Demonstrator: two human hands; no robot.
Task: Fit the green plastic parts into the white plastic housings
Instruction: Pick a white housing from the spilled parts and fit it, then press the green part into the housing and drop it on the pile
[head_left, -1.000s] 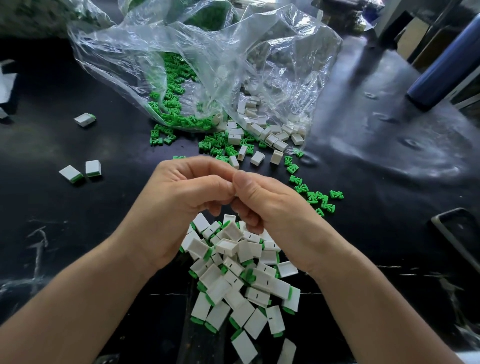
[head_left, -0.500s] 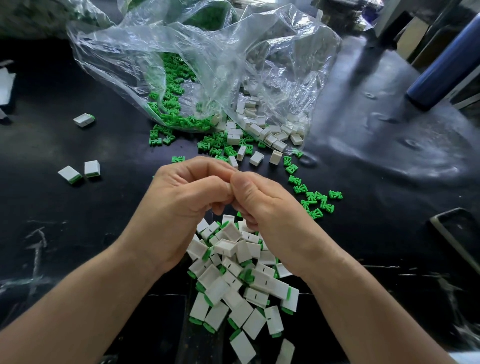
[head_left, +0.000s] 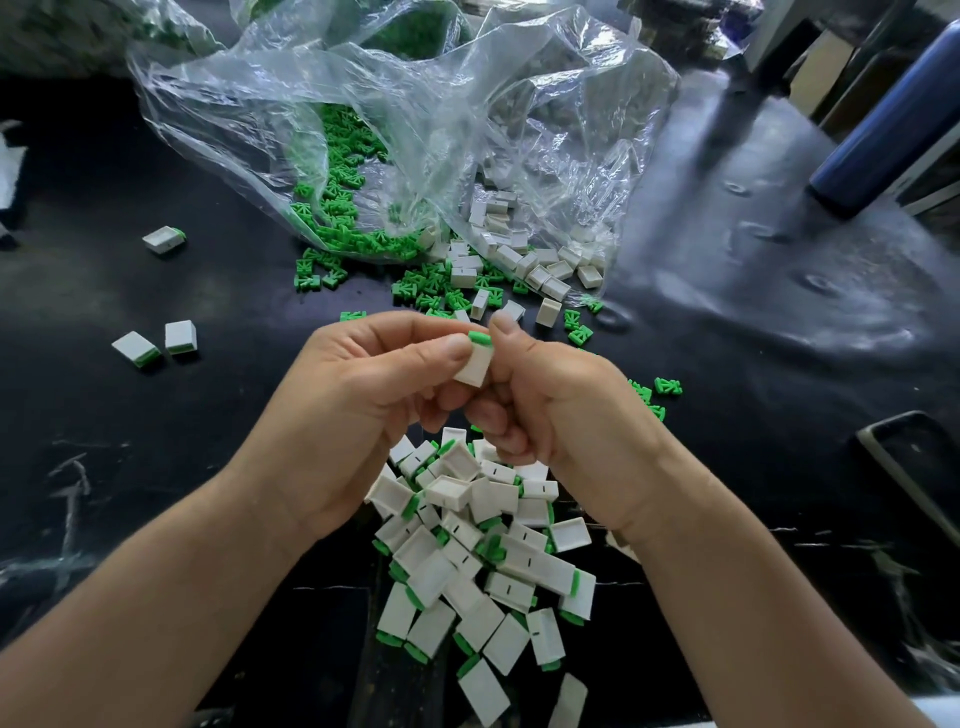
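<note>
My left hand (head_left: 358, 395) and my right hand (head_left: 561, 410) meet above the black table. Between them is a white housing (head_left: 475, 364) with a green part (head_left: 480, 339) showing at its top end. The left thumb and fingers pinch the housing. The right thumb presses on the green end, and the other right fingers curl under the housing. Below the hands lies a pile of fitted white-and-green pieces (head_left: 483, 551). Loose green parts (head_left: 343, 208) and empty white housings (head_left: 524, 254) spill from a clear plastic bag (head_left: 415, 114) at the back.
Three fitted pieces lie apart at the left (head_left: 156, 345). More green parts (head_left: 649, 395) are scattered right of my right hand. A blue cylinder (head_left: 883, 119) stands at the far right, and a dark tray edge (head_left: 909, 467) sits at the right.
The hands have parted slightly and turned, so the white housing with its green end now shows between the thumbs. Before, closed fingers hid it.
</note>
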